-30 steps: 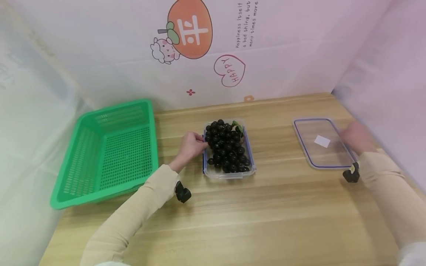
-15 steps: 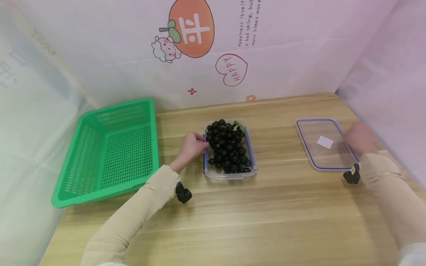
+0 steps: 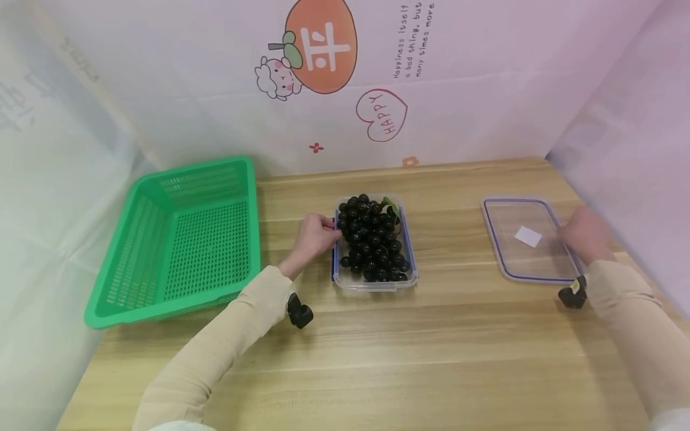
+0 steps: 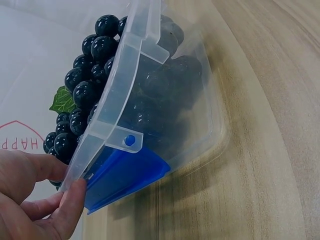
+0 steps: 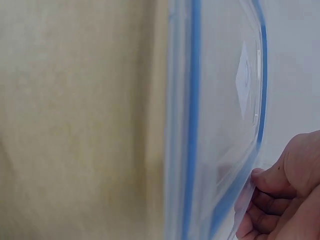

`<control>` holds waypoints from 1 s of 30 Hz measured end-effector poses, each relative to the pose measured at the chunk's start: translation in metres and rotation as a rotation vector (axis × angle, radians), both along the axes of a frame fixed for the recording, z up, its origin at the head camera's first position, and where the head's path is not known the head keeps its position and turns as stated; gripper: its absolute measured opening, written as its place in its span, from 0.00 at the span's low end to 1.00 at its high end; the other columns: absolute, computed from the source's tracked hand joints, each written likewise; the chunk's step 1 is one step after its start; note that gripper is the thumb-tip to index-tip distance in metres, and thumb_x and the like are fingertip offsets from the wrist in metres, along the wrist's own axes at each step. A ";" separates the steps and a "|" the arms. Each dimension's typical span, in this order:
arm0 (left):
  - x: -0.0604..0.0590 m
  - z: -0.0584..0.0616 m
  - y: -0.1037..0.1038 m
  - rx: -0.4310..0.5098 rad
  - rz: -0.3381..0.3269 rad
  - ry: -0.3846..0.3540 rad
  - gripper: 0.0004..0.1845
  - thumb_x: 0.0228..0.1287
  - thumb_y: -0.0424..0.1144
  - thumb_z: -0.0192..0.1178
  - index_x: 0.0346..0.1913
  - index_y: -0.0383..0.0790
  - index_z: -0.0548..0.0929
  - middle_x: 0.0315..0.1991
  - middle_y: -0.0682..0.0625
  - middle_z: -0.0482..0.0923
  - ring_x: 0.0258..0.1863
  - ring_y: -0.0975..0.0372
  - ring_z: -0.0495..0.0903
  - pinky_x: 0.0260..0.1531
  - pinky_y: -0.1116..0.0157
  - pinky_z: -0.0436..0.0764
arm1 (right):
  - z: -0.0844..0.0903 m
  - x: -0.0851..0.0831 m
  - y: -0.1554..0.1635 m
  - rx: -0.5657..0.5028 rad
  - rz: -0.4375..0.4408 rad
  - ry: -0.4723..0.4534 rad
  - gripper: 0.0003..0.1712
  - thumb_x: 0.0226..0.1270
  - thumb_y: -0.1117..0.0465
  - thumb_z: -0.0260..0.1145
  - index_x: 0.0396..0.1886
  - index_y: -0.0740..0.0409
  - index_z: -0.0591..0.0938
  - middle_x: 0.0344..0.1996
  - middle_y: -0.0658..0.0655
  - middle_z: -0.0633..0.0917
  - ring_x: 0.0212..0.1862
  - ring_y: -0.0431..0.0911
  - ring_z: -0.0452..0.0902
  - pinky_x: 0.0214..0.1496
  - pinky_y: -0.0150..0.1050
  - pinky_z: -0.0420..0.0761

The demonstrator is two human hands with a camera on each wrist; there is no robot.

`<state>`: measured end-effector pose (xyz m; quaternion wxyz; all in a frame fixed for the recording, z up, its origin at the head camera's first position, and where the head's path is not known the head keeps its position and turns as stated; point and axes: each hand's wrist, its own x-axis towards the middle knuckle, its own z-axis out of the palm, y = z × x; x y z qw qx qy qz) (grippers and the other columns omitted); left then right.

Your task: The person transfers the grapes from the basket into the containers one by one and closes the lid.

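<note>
Wooden table (image 3: 431, 353) with three items on it.
Green perforated basket (image 3: 183, 239) sits at the table's left, near the back wall. Clear container (image 3: 374, 281) with blue clips stands at the middle, well apart from the basket, loaded with dark grapes (image 3: 373, 242). Clear lid (image 3: 525, 239) with blue seal lies flat at the right edge, well apart from the container, white label on its middle.

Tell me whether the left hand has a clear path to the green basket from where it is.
Probably yes: the left hand grips the grape container, and only bare table lies between it and the green basket.
</note>
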<state>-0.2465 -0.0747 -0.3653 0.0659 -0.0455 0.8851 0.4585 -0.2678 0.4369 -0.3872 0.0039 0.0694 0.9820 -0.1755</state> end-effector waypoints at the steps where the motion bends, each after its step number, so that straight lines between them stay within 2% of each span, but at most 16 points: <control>1: 0.000 0.000 0.000 0.003 -0.001 0.000 0.15 0.55 0.30 0.62 0.47 0.29 0.80 0.40 0.38 0.85 0.32 0.54 0.87 0.30 0.69 0.83 | 0.000 0.001 0.001 -0.002 -0.002 0.002 0.13 0.50 0.64 0.57 0.10 0.57 0.67 0.11 0.52 0.68 0.18 0.48 0.65 0.17 0.39 0.65; 7: 0.000 0.001 0.000 0.007 0.003 0.008 0.15 0.55 0.30 0.63 0.46 0.29 0.81 0.41 0.38 0.85 0.33 0.53 0.86 0.31 0.68 0.83 | 0.002 0.000 0.001 0.001 0.015 0.023 0.14 0.51 0.66 0.54 0.09 0.59 0.68 0.10 0.54 0.71 0.17 0.49 0.67 0.18 0.39 0.67; 12: 0.002 0.004 -0.001 -0.005 -0.007 0.024 0.14 0.55 0.31 0.62 0.45 0.29 0.81 0.40 0.38 0.85 0.32 0.54 0.86 0.30 0.68 0.83 | 0.012 0.006 -0.011 -0.001 0.049 0.030 0.17 0.55 0.66 0.49 0.08 0.61 0.70 0.09 0.55 0.73 0.16 0.49 0.68 0.18 0.39 0.67; 16: 0.004 0.005 -0.002 -0.028 -0.011 0.046 0.14 0.57 0.33 0.62 0.45 0.29 0.81 0.38 0.38 0.85 0.32 0.55 0.85 0.31 0.68 0.82 | 0.016 0.007 -0.022 0.015 0.058 0.045 0.17 0.55 0.66 0.48 0.07 0.60 0.69 0.08 0.54 0.72 0.16 0.48 0.67 0.17 0.39 0.66; 22: 0.008 0.011 0.001 -0.115 -0.013 0.190 0.20 0.55 0.31 0.54 0.52 0.28 0.78 0.43 0.40 0.83 0.40 0.53 0.82 0.44 0.60 0.81 | 0.020 0.008 -0.038 -0.008 0.048 0.050 0.17 0.52 0.66 0.48 0.05 0.57 0.66 0.05 0.48 0.66 0.13 0.44 0.61 0.15 0.37 0.63; 26: 0.011 0.018 0.009 -0.103 -0.010 0.289 0.22 0.57 0.32 0.53 0.55 0.29 0.75 0.49 0.39 0.79 0.47 0.52 0.80 0.50 0.57 0.79 | 0.025 0.011 -0.048 0.012 0.058 0.084 0.16 0.49 0.67 0.48 0.05 0.55 0.64 0.04 0.47 0.63 0.12 0.43 0.58 0.14 0.36 0.61; 30: 0.013 0.027 0.025 -0.100 -0.051 0.406 0.18 0.59 0.32 0.53 0.52 0.28 0.78 0.46 0.38 0.80 0.47 0.51 0.78 0.52 0.56 0.76 | 0.032 0.014 -0.060 0.055 0.086 0.134 0.16 0.47 0.68 0.47 0.03 0.54 0.62 0.03 0.47 0.61 0.11 0.43 0.57 0.15 0.36 0.59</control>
